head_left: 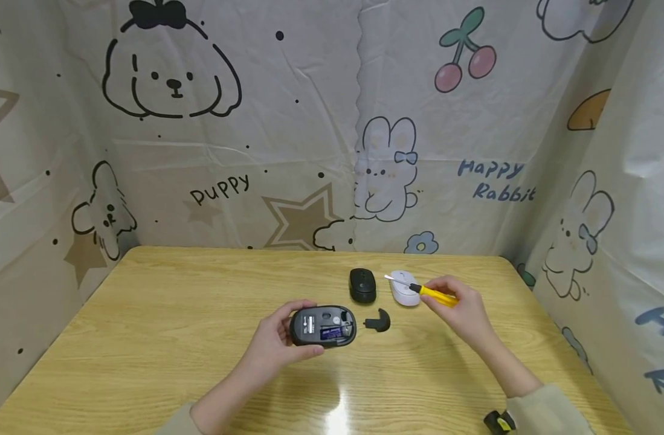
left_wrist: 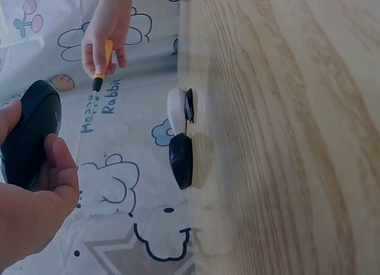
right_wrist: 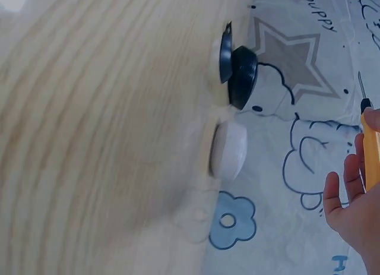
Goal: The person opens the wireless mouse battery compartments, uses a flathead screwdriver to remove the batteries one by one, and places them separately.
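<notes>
My left hand [head_left: 274, 338] grips a black computer mouse [head_left: 301, 326], its underside turned up toward the head camera. The battery bay is uncovered, and a purple battery [head_left: 330, 333] lies inside. In the left wrist view the mouse [left_wrist: 32, 132] shows its dark top between thumb and fingers. My right hand [head_left: 464, 308] holds a screwdriver [head_left: 437, 296] by its yellow handle, with the metal tip pointing left. From the right wrist, the screwdriver [right_wrist: 371, 147] appears at the right edge. A small black cover [head_left: 378, 321] lies on the table just right of the held mouse.
Behind the cover, a second black mouse [head_left: 362, 286] and a white mouse [head_left: 404, 290] sit on the wooden table [head_left: 201, 290]. Printed cloth [head_left: 299, 139] hangs around the back and sides. A black and yellow object [head_left: 498, 422] is at the right sleeve.
</notes>
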The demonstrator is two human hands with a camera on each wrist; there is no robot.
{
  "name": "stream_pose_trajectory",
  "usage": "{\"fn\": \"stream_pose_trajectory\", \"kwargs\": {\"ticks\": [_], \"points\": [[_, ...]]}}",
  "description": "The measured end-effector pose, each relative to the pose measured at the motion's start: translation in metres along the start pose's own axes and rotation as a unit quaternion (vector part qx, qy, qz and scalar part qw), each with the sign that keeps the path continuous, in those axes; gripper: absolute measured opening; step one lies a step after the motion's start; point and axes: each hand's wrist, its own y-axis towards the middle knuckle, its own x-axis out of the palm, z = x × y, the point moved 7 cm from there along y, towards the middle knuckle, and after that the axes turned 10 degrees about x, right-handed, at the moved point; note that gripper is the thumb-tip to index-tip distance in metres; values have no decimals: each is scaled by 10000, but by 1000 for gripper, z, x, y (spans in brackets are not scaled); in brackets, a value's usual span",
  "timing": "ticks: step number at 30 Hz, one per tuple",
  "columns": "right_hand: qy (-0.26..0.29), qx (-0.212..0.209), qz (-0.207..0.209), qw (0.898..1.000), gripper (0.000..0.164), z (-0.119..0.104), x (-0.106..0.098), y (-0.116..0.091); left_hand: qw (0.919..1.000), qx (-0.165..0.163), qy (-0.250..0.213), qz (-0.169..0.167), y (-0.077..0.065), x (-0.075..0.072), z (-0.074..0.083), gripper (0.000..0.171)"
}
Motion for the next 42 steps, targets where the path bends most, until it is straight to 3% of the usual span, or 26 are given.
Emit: {"fn": "stream_pose_trajectory", "kwargs": {"ticks": [19,27,33,42], "points": [[-511,1029,112,9933,22,62,-6,4,9999,18,-136,-43,-4,-2,-4,70],[-743,1465,-64,9864,28,88,-10,6,9999,36,-89,-70,-4,-3,-5,71],[-1009,1405,-30,9849,24,98,-15,8,10000,-13,-84,-44,-5,-5,-6,70],[-1369,1346,-383,9806,20,106,-17,10,9999,-35,-119,17,-5,-7,-6,71]]}}
